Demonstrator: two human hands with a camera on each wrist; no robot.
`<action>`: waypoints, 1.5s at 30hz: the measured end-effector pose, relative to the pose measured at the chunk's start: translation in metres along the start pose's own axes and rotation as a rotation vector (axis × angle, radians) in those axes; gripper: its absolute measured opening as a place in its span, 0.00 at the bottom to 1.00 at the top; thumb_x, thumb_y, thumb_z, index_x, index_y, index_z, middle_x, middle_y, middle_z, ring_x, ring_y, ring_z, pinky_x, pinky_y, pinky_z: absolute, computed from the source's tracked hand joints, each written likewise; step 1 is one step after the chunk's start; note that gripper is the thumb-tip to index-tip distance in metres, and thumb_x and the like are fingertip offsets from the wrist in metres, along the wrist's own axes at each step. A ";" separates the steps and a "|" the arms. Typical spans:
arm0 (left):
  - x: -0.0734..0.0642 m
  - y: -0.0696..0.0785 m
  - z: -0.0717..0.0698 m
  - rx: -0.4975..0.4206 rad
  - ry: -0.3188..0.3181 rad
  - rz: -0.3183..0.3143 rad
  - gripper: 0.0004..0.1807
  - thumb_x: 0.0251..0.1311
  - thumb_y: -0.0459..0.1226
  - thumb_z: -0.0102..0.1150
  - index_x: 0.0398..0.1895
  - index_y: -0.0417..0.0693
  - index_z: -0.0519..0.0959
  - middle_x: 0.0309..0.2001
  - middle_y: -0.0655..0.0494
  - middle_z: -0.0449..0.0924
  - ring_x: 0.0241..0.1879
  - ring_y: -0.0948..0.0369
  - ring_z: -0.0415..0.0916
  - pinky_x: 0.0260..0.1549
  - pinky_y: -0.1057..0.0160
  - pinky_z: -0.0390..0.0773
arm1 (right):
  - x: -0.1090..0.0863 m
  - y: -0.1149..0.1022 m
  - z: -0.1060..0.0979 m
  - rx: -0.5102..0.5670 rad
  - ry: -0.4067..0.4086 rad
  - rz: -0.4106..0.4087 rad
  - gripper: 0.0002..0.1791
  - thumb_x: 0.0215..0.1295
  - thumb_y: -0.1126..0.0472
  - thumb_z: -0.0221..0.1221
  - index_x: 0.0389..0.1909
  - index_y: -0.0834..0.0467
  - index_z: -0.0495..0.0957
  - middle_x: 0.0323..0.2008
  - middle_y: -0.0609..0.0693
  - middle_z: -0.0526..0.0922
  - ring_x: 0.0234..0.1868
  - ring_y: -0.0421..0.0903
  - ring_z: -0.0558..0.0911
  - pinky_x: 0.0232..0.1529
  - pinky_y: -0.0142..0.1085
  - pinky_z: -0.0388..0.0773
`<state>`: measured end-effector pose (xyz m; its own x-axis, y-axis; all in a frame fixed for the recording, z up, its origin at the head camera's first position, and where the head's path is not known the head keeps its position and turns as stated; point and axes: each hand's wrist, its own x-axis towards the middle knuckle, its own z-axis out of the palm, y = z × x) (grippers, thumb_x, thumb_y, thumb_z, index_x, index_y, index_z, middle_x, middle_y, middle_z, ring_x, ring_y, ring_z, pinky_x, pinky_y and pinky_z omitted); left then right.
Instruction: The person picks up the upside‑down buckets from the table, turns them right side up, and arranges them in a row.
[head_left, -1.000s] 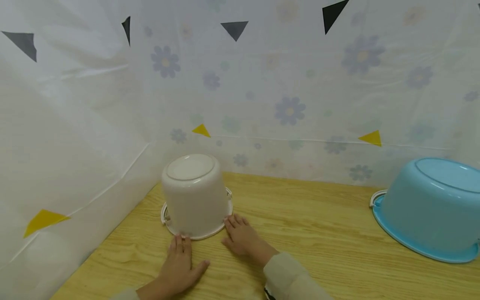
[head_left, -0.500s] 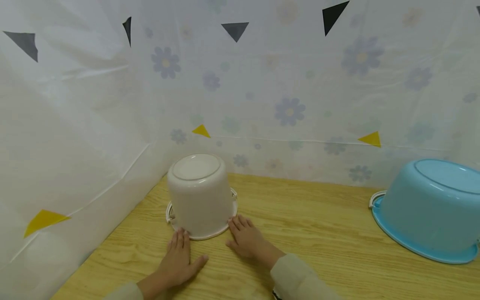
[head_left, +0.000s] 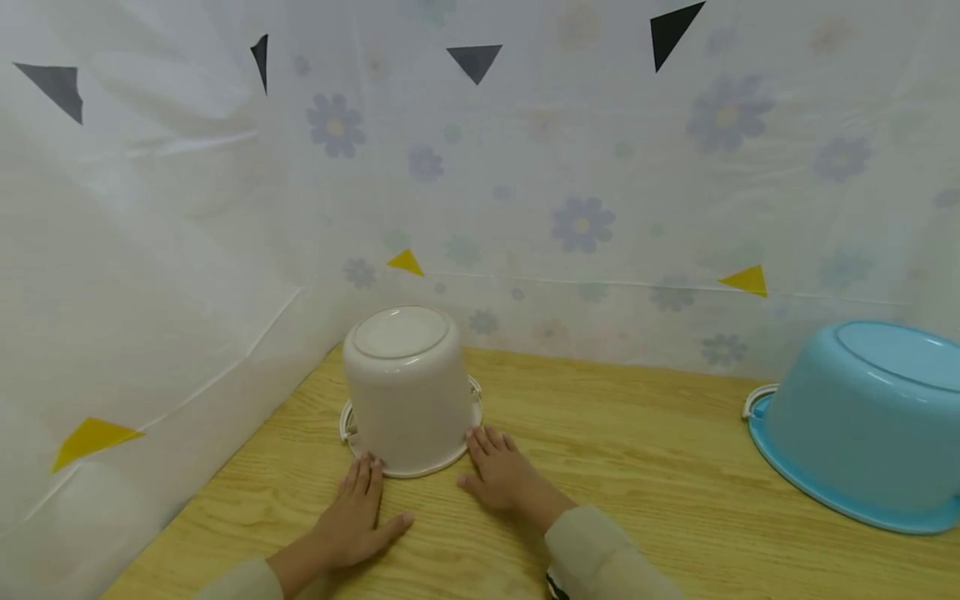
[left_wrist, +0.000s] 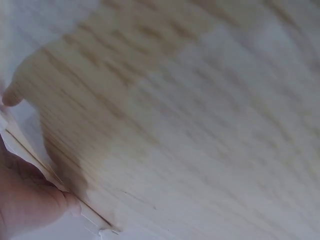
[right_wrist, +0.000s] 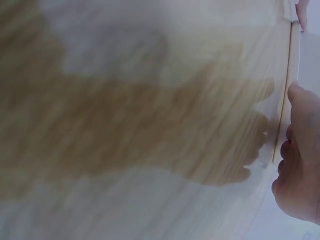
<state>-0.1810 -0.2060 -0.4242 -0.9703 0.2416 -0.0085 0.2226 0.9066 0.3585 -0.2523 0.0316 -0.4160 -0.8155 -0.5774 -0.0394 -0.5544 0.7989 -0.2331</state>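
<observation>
An upside-down white bucket (head_left: pixel 405 400) with handle ends at its sides stands on the wood-grain table, in the left half of the head view. My left hand (head_left: pixel 352 517) touches the front left of its rim with straight fingers, thumb spread to the right. On the front right of the rim rest the straight fingertips of my right hand (head_left: pixel 502 475). In the left wrist view the left hand (left_wrist: pixel 35 200) lies at the rim; the right wrist view has the right hand (right_wrist: pixel 302 150) against it. What is under the bucket is hidden.
A larger blue basin-like bucket (head_left: pixel 862 425) stands upside down at the right, partly cut off by the frame. White sheeting with pale flowers (head_left: pixel 581 225) rises behind the wood-grain table (head_left: pixel 600 433) and along its left. Black and yellow triangles (head_left: pixel 742 281) mark the sheeting.
The white bucket has slid a little to the right, still upside down. Both hands stay against its rim; the right hand has shifted right with it. The blue bucket stays in place.
</observation>
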 end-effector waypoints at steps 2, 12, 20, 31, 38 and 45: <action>0.000 -0.001 0.000 -0.002 -0.011 0.005 0.52 0.61 0.61 0.45 0.67 0.23 0.46 0.69 0.26 0.34 0.70 0.35 0.33 0.64 0.34 0.46 | 0.001 0.001 0.000 0.002 -0.013 0.002 0.38 0.70 0.42 0.43 0.70 0.64 0.51 0.72 0.58 0.51 0.73 0.56 0.49 0.71 0.51 0.49; 0.006 -0.002 -0.002 -0.019 -0.027 0.014 0.51 0.62 0.60 0.45 0.68 0.23 0.44 0.70 0.26 0.34 0.70 0.35 0.33 0.65 0.35 0.46 | -0.002 0.006 -0.002 -0.038 -0.039 -0.017 0.38 0.70 0.41 0.41 0.70 0.63 0.51 0.73 0.57 0.50 0.73 0.56 0.49 0.71 0.51 0.49; 0.011 -0.001 0.000 -0.018 -0.002 0.032 0.51 0.62 0.58 0.46 0.67 0.22 0.44 0.70 0.27 0.36 0.70 0.36 0.35 0.66 0.37 0.46 | -0.007 0.007 -0.002 -0.039 -0.027 -0.017 0.37 0.70 0.42 0.42 0.70 0.64 0.52 0.72 0.58 0.51 0.73 0.55 0.50 0.70 0.51 0.51; 0.016 0.006 0.002 -0.025 -0.010 0.060 0.50 0.62 0.58 0.45 0.67 0.23 0.45 0.70 0.28 0.35 0.70 0.37 0.34 0.67 0.39 0.45 | -0.016 0.015 -0.004 -0.004 0.003 -0.017 0.37 0.70 0.44 0.43 0.69 0.67 0.53 0.72 0.61 0.51 0.73 0.57 0.51 0.70 0.52 0.50; 0.019 0.013 0.002 -0.035 -0.017 0.076 0.49 0.62 0.58 0.45 0.67 0.23 0.46 0.70 0.28 0.35 0.71 0.37 0.34 0.68 0.41 0.45 | -0.021 0.024 -0.003 0.011 0.024 -0.031 0.36 0.71 0.45 0.43 0.69 0.67 0.53 0.71 0.61 0.52 0.72 0.59 0.51 0.70 0.53 0.50; 0.021 0.018 0.002 -0.023 -0.022 0.088 0.49 0.62 0.58 0.46 0.67 0.23 0.47 0.70 0.27 0.37 0.70 0.36 0.36 0.68 0.42 0.46 | -0.026 0.030 -0.004 0.005 0.029 -0.033 0.34 0.72 0.47 0.41 0.69 0.67 0.53 0.71 0.61 0.51 0.72 0.59 0.51 0.70 0.53 0.49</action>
<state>-0.1971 -0.1838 -0.4195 -0.9446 0.3281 0.0039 0.3048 0.8732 0.3803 -0.2485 0.0718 -0.4178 -0.8014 -0.5981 -0.0033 -0.5801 0.7787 -0.2391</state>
